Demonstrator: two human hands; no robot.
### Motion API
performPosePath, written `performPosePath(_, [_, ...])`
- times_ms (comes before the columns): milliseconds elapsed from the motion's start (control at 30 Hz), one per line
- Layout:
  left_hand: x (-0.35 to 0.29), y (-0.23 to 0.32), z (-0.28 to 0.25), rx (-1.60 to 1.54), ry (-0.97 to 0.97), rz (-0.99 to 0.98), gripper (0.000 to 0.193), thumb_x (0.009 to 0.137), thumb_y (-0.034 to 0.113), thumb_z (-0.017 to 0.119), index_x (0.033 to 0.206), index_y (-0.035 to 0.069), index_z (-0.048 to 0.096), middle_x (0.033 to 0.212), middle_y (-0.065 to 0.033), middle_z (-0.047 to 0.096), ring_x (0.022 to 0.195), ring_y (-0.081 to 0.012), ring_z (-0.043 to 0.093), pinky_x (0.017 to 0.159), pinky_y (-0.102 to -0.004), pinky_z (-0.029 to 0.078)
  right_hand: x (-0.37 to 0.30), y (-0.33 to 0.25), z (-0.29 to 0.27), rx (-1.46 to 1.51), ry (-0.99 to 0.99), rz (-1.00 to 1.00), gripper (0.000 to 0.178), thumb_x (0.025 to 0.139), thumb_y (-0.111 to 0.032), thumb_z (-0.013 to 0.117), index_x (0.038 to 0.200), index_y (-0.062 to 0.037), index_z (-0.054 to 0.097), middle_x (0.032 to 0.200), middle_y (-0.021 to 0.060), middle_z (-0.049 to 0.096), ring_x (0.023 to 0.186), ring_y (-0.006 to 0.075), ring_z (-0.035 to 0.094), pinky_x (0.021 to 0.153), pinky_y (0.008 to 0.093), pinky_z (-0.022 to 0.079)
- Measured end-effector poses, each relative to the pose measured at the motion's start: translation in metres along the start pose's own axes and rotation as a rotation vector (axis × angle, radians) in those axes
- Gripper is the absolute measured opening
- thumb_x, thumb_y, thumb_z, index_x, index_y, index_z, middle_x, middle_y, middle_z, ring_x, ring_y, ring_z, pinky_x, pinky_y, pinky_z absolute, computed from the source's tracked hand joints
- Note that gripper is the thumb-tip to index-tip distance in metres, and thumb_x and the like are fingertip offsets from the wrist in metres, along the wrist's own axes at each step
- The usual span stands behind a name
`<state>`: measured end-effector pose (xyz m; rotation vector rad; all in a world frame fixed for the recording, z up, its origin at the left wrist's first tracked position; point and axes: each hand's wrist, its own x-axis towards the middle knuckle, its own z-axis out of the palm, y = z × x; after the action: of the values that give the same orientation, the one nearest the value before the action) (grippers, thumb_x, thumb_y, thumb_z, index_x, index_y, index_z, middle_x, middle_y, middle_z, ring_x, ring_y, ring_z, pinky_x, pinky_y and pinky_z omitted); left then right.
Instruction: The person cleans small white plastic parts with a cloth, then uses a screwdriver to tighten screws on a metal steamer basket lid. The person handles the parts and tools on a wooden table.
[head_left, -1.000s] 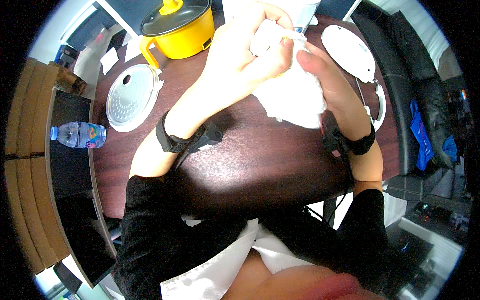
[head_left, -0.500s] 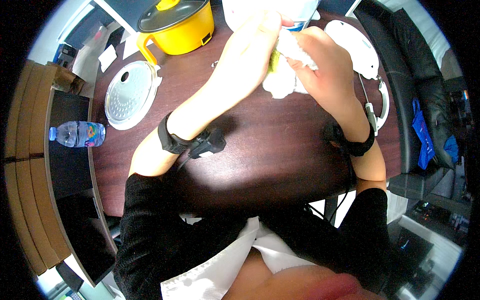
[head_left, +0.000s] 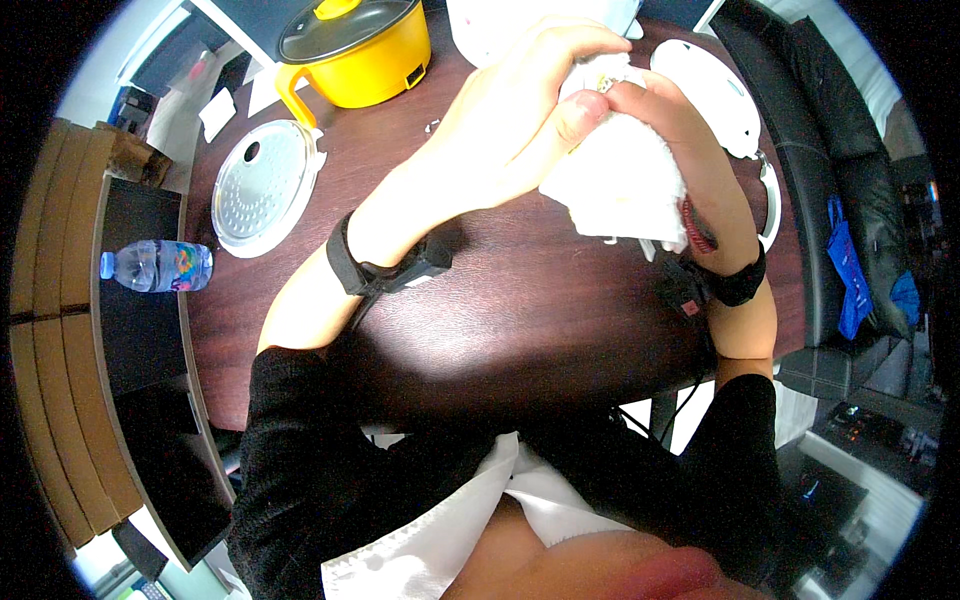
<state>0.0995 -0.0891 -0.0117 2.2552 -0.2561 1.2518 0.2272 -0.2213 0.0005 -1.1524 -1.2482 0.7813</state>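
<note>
A fluffy white cloth (head_left: 625, 180) hangs bunched between my two hands above the far right part of the table. My left hand (head_left: 510, 120) reaches across from the left, its thumb pressed on the cloth and its fingers stretched over the cloth's upper end. Close by, my right hand (head_left: 675, 115) pinches the same cloth near my left thumb, and the cloth's lower part drapes along my right forearm. A dark red ribbed strip (head_left: 697, 228) shows at the cloth's edge by my right wrist. Both wrists wear black straps.
A yellow pot with a dark lid (head_left: 355, 60) stands at the far left, beside a round translucent perforated lid (head_left: 265, 190). A water bottle (head_left: 160, 267) lies left of the table. Behind my hands are a white container (head_left: 490, 30) and a rounded white appliance (head_left: 705, 95).
The cloth has turned and unfolded downward, now showing a larger white face. My left hand has opened out its fingers and thumb over it; my right hand has shifted slightly right.
</note>
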Motion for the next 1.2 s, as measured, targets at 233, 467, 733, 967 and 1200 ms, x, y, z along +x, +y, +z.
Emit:
performPosePath(233, [0.01,0.013,-0.006,-0.199,-0.151,-0.265,0.029,0.092,0.013,0.05,0.116,-0.003,0.053,0.095,-0.0123,0.058,0.097,-0.0201,0.056,0.083,-0.036,0.046,0.02,0.016,-0.018,-0.693,0.121,-0.348,0.029,0.089,-0.012,0.061,0.116,-0.0028,0.056,0.095,0.006,0.064,0.093,0.0193,0.061,0.086,0.0278,0.046])
performPosePath(467, [0.007,0.012,-0.019,-0.034,-0.297,-0.637,0.033,0.09,0.027,0.055,0.112,0.003,0.052,0.093,-0.0188,0.06,0.084,-0.035,0.061,0.077,-0.0393,0.049,0.019,0.02,-0.009,-0.691,0.032,-0.441,0.027,0.092,-0.017,0.053,0.112,0.0005,0.055,0.108,0.0079,0.06,0.106,0.0172,0.055,0.092,0.0287,0.04])
performPosePath(733, [0.005,0.011,-0.012,0.178,-0.331,-0.062,0.038,0.078,0.025,0.063,0.111,0.007,0.056,0.099,-0.0163,0.062,0.089,-0.035,0.062,0.077,-0.0382,0.049,0.021,0.029,-0.03,0.127,-0.403,0.097,0.048,0.091,-0.035,0.055,0.124,-0.0002,0.051,0.111,0.0053,0.061,0.102,0.0103,0.057,0.086,0.0253,0.046])
performPosePath(967, [0.006,0.009,-0.014,0.279,-0.224,0.039,0.035,0.079,0.028,0.06,0.109,0.009,0.055,0.094,-0.0134,0.062,0.084,-0.0303,0.063,0.07,-0.0393,0.051,0.018,0.041,-0.028,0.427,-0.415,0.264,0.046,0.088,-0.034,0.059,0.118,0.0008,0.055,0.103,0.0062,0.066,0.089,0.0133,0.065,0.08,0.0267,0.052])
performPosePath(1200, [0.003,0.011,-0.022,0.196,-0.26,-0.099,0.032,0.087,0.028,0.052,0.113,0.008,0.052,0.094,-0.0166,0.062,0.081,-0.0354,0.063,0.07,-0.0411,0.05,0.017,0.029,-0.021,0.128,-0.281,0.269,0.032,0.091,-0.026,0.059,0.109,-0.0004,0.059,0.092,0.0041,0.067,0.076,0.0104,0.065,0.067,0.0263,0.053])
